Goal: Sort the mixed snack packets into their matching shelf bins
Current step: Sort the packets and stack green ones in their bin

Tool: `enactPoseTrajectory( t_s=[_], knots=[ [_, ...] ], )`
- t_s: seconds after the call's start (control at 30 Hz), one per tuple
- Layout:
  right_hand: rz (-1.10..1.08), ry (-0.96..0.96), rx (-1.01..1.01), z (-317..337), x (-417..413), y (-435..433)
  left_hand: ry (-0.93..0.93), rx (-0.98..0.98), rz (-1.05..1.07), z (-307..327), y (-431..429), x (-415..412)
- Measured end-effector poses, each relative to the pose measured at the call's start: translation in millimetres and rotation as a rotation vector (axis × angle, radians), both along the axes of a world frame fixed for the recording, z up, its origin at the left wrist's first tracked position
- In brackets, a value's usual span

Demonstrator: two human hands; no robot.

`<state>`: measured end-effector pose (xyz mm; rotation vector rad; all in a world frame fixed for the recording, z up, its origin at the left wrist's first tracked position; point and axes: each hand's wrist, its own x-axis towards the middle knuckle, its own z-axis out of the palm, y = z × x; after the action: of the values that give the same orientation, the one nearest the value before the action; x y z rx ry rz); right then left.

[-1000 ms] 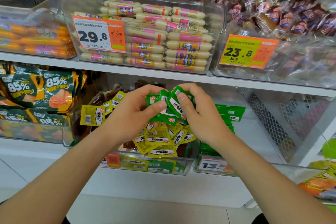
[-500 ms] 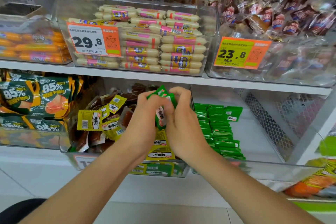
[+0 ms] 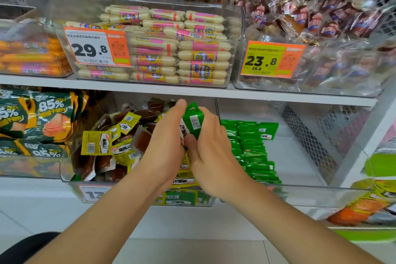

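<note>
A bunch of small green packets (image 3: 193,121) stands pressed upright between my two hands, above the middle clear bin (image 3: 70,184). My left hand (image 3: 166,143) clamps it from the left side and my right hand (image 3: 211,152) from the right, thumb underneath. That bin holds a jumble of yellow packets (image 3: 96,142) with brown snack pieces showing through. The neighbouring clear bin (image 3: 321,194) to the right holds rows of green packets (image 3: 252,150) along its left side, and the rest of its white floor is bare.
Left of the middle bin lie dark green "85%" bags (image 3: 42,118). The white shelf (image 3: 192,92) above carries bins of cream sausages (image 3: 182,53), orange sausages (image 3: 27,55) and dark wrapped snacks (image 3: 310,19). A metal mesh panel (image 3: 310,139) closes the right side.
My hands have gathered the loose fan of green packets into a tight upright bundle and lifted it slightly toward the back of the middle bin. The view has shifted down and left.
</note>
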<state>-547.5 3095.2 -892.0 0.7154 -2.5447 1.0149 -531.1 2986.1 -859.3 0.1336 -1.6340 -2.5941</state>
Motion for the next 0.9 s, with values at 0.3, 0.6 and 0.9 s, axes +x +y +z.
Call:
enactPoseTrajectory(
  t_s=[0.3, 0.6, 0.9],
  knots=[
    [-0.070, -0.056, 0.074, 27, -7, 67, 0.090, -0.818, 0.038, -5, 17, -16],
    [-0.516, -0.270, 0.453, -19, -86, 193, 0.426, -1.520, 0.062, -36, 58, -54],
    [-0.513, -0.391, 0.600, -59, -144, 199, 0.403, -2.000, -0.139, -42, 86, -85]
  ],
)
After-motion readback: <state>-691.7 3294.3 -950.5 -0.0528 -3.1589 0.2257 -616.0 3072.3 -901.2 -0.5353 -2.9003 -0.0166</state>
